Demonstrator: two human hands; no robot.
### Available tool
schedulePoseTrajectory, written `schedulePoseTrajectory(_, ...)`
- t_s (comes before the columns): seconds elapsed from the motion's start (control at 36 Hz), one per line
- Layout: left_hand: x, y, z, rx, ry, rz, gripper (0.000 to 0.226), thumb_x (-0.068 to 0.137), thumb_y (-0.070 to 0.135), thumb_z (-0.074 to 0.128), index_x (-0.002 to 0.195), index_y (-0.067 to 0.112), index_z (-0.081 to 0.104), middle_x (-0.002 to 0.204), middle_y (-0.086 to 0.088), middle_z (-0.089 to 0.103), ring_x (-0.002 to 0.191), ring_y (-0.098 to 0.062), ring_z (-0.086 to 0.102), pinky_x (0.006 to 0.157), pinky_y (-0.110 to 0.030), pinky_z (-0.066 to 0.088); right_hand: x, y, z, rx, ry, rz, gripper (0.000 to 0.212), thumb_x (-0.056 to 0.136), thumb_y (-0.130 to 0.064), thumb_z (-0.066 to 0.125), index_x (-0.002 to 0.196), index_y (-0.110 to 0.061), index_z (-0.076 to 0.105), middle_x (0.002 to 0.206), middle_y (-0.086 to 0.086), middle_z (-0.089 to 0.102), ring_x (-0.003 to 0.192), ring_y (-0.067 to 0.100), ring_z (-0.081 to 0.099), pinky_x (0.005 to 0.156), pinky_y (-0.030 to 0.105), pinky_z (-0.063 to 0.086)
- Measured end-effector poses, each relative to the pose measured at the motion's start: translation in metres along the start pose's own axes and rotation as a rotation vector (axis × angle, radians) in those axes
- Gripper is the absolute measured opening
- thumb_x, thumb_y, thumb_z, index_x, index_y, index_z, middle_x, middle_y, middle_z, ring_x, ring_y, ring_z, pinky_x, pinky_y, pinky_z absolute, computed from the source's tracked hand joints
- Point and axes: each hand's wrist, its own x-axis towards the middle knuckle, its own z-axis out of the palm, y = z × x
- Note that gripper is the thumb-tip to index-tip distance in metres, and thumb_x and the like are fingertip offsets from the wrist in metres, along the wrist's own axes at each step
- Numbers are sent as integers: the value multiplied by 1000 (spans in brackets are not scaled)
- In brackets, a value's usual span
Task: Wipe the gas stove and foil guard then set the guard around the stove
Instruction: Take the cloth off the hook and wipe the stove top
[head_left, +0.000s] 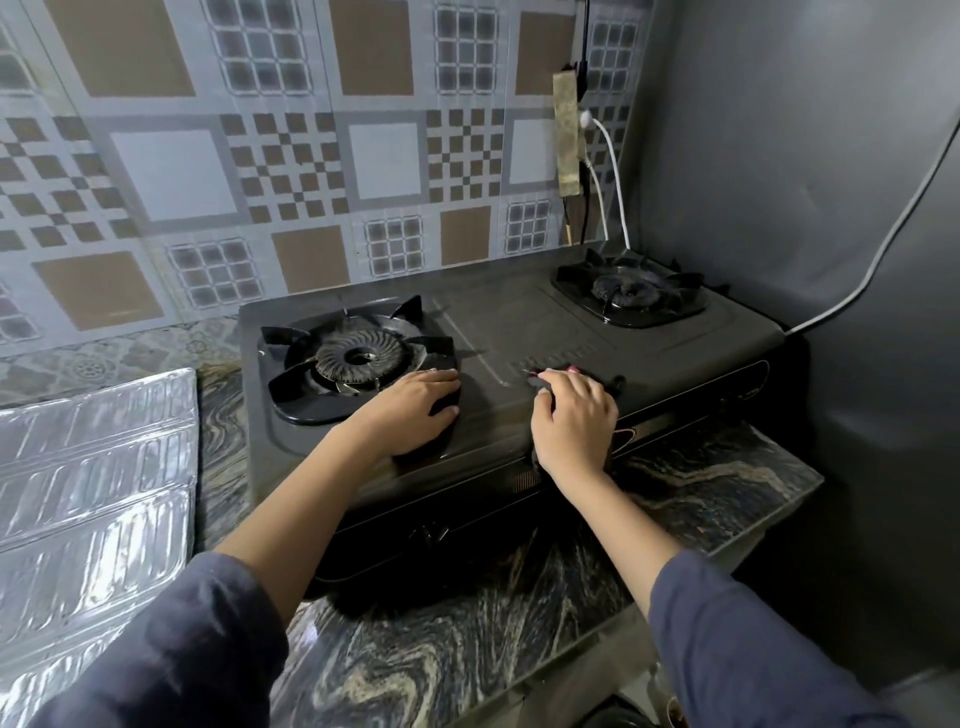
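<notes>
From the head view I look down on a dark marbled countertop (441, 639) with pale swirling veins, set in a corner. The back wall (311, 156) carries patterned grey and brown tile sheeting; the side wall (805, 208) to my right is plain dark grey, with a grey cable (883, 249) running down it. A white cable (615, 176) hangs near the corner.

The black two-burner gas stove (519, 322) sits on the counter against the back wall. My left hand (415, 410) lies flat and open, palm down, on the stove top just beside the near left burner (358, 358), grasping nothing. My right hand (574, 421) is curled over a dark cloth (540, 384) pressed on the stove's middle front edge. The far right burner (628, 293) stands well apart from both hands.

The foil guard (93, 493) lies folded flat on the counter to the left of the stove, apart from it.
</notes>
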Motion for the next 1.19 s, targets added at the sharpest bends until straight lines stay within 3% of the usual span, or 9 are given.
schedulePoseTrajectory(0.14,-12,-8,-2,-28,37,-17,51,94,27,47,141,11,36,153,-3,29,141,-17,26,117,-26,15,-7,-19,-1,-31,-46,-56,44,82,-29,32,108,-22,67,117,-5,66,120,19,52,101,38,32)
schedulePoseTrajectory(0.31,-23,-8,-3,-57,43,-19,51,95,26,45,142,11,33,154,-1,26,142,-14,22,115,-22,12,-7,-33,-6,-69,-313,-150,36,95,-29,38,126,-26,55,138,-11,51,133,12,38,109,33,23)
schedulePoseTrajectory(0.44,-28,-12,-6,-61,39,-9,50,95,26,46,141,10,35,153,-2,28,142,-14,24,115,-22,14,9,-22,-32,-78,-506,-310,39,97,-33,40,134,-26,47,143,-9,46,135,11,35,108,29,26)
schedulePoseTrajectory(0.72,-36,-14,-10,-71,33,-37,47,93,22,49,139,14,41,150,4,34,138,-12,33,112,-21,19,-7,-11,-10,-9,-224,-334,52,89,-39,26,118,-18,64,121,-3,65,119,14,56,104,31,40)
schedulePoseTrajectory(1.03,-59,-28,-13,-124,42,-23,42,93,21,51,134,17,48,145,6,42,134,-10,39,114,-25,27,-16,-28,1,35,-138,-325,45,87,-33,32,108,-17,69,112,-2,70,111,17,61,98,33,45)
schedulePoseTrajectory(1.19,-81,-45,-20,-166,72,-26,41,91,30,54,130,16,54,141,4,48,129,-8,44,105,-15,29,-28,-46,5,20,-94,-292,46,87,-32,31,106,-17,70,109,-2,71,109,19,63,95,33,45)
